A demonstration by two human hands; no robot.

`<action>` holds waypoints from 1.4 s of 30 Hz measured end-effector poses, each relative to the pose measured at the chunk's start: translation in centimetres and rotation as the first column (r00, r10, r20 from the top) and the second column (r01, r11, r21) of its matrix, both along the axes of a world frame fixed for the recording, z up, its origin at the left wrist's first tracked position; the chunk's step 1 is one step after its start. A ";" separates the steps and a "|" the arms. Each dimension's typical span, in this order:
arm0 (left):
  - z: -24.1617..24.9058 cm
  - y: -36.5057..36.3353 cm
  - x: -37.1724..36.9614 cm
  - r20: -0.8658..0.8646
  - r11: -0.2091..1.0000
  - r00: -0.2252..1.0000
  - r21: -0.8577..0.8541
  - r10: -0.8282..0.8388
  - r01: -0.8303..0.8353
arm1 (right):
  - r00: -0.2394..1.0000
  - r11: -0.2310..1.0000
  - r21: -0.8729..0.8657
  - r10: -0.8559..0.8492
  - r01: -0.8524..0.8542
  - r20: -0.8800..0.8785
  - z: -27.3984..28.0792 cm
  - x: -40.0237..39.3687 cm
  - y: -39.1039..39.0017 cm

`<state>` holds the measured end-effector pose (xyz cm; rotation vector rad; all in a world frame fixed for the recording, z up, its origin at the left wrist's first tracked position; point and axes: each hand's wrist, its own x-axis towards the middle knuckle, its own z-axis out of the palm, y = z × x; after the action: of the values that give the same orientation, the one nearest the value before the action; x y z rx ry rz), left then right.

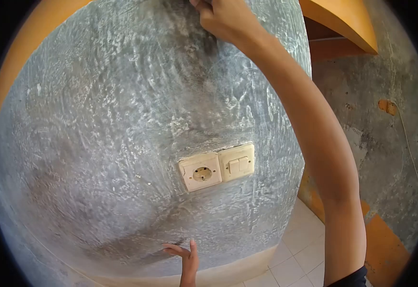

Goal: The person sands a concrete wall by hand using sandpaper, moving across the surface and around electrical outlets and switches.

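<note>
My right hand is raised high against the rough grey wall, at the top edge of the view. Its fingers are curled and partly cut off, so whatever they may hold is hidden. Low in the view, my left hand is held up in front of the wall with thumb and fingers apart and nothing in it. Between the two hands, a cream wall socket sits side by side with a light switch, both slightly tilted in the view.
An orange-painted edge curves along the upper left. To the right, past the wall's corner, are an orange arch, another grey wall with a thin hanging cable, and a white tiled floor.
</note>
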<state>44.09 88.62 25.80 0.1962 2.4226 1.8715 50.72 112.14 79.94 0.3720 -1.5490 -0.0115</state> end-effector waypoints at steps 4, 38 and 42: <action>-0.4 -0.3 0.1 -0.006 0.999 1.000 0.031 -0.015 0.016 | 0.992 0.979 0.190 -0.052 0.074 -0.118 -1.4 -2.4 -0.7; -0.1 -1.5 3.1 -0.217 0.974 0.974 0.226 0.071 -0.020 | 0.996 0.996 -0.077 -0.055 0.050 -0.067 0.8 -1.9 -3.4; -1.1 -0.8 2.8 -0.161 0.980 0.982 0.187 0.099 -0.068 | 0.987 0.999 0.023 -0.037 0.041 -0.158 -1.1 -2.7 -2.6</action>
<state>46.91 87.78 24.74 0.2794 2.3985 2.1990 48.07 109.58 78.87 0.3532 -1.4001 -0.0902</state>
